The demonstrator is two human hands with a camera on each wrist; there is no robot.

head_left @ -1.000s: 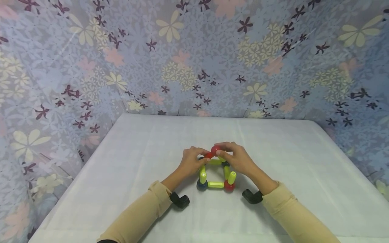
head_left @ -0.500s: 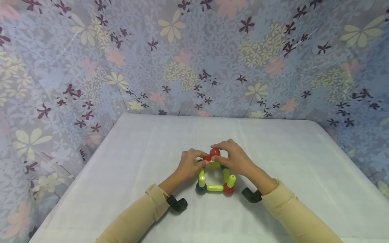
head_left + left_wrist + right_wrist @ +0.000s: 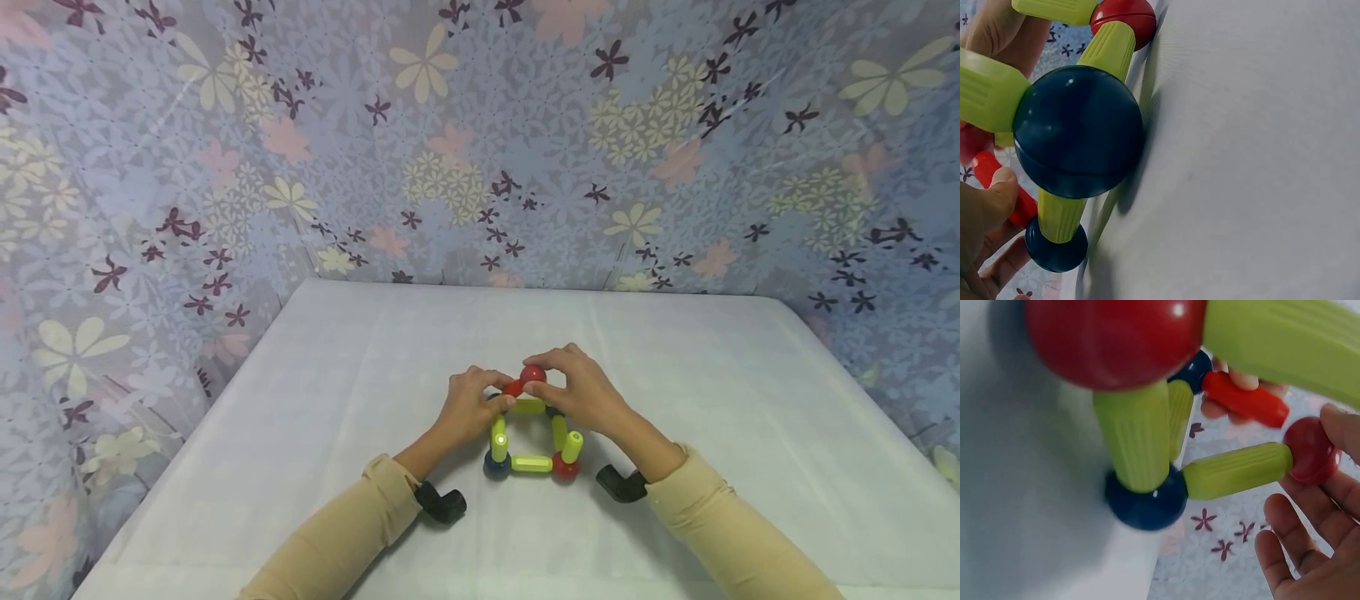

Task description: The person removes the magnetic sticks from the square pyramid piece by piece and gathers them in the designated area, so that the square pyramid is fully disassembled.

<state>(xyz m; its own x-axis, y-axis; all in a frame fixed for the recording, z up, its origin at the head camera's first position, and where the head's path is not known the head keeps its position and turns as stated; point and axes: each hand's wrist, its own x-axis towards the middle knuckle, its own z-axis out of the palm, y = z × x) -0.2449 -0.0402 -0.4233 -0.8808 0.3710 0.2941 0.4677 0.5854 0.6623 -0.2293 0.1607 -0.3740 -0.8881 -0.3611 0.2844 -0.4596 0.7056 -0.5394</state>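
Note:
A square frame of yellow-green magnetic rods and dark blue and red balls lies on the table. My left hand pinches a red rod at its far left corner; in the right wrist view this rod slants up from a blue ball. Thumb and fingers of my right hand grip a red ball on the end of a yellow-green rod rising from the far right blue ball. The red rod's tip is close to the red ball, with a small gap between them in the right wrist view.
Yellow-green rods stand on the near blue ball and the near red ball. Black wrist-worn devices, left and right, hang close to the white-covered table. Behind it hangs a flowered cloth.
The rod frame has shifted slightly toward me since a second ago. Both hands keep their holds on the red rod and red ball, with only small movement.

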